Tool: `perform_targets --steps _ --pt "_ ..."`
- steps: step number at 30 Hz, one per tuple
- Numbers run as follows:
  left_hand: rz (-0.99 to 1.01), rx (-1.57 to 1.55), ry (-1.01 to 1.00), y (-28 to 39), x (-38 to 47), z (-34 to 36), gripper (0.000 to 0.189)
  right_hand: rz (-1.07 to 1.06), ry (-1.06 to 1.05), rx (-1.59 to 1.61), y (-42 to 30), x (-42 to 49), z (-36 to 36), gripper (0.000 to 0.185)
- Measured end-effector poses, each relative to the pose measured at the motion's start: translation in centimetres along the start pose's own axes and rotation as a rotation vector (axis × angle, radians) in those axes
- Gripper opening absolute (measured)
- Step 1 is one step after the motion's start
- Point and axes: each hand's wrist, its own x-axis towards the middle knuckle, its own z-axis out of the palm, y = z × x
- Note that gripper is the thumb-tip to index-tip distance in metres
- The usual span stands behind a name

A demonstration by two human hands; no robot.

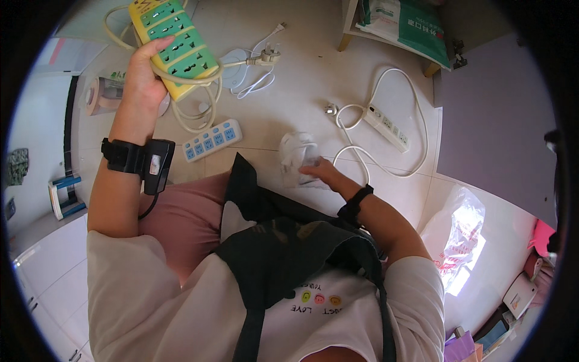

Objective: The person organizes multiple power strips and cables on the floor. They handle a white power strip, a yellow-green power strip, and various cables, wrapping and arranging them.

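My left hand (147, 74) holds up a yellow and green power strip (183, 50), with its beige cord looped around it and the plug (270, 55) hanging to the right. My right hand (320, 173) touches a crumpled whitish cloth or clear bag (298, 156) on the floor; how firmly it grips is unclear. Between the hands, a white power strip with blue sockets (212, 140) lies on the floor. Farther right lies a slim white power strip (386, 129) with its cord in loose loops. A round white device (234, 68) with a thin cable rests beyond the raised strip.
A low cabinet (348, 20) holding a green and white package (407, 31) stands at the upper right, beside a grey panel (493, 117). A clear plastic bag (457, 231) lies on the right. On the left are a pink-trimmed jug (105, 96) and a blue and white stool (65, 197).
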Motion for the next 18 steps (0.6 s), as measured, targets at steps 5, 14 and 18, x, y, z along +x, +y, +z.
perform_targets --steps 5,14,18 --pt "-0.013 0.012 0.023 -0.2 0.1 0.5 0.037 -0.117 -0.066 0.412 -1.0 -0.2 -2.1 0.067" --pt "-0.045 0.025 0.006 -0.7 -0.6 1.7 0.037 -0.162 0.074 0.449 -3.9 -1.3 -3.2 0.066" --pt "-0.036 0.040 0.024 -0.9 -0.6 1.8 0.037 -0.162 0.167 0.432 -4.1 -1.3 -3.6 0.069"
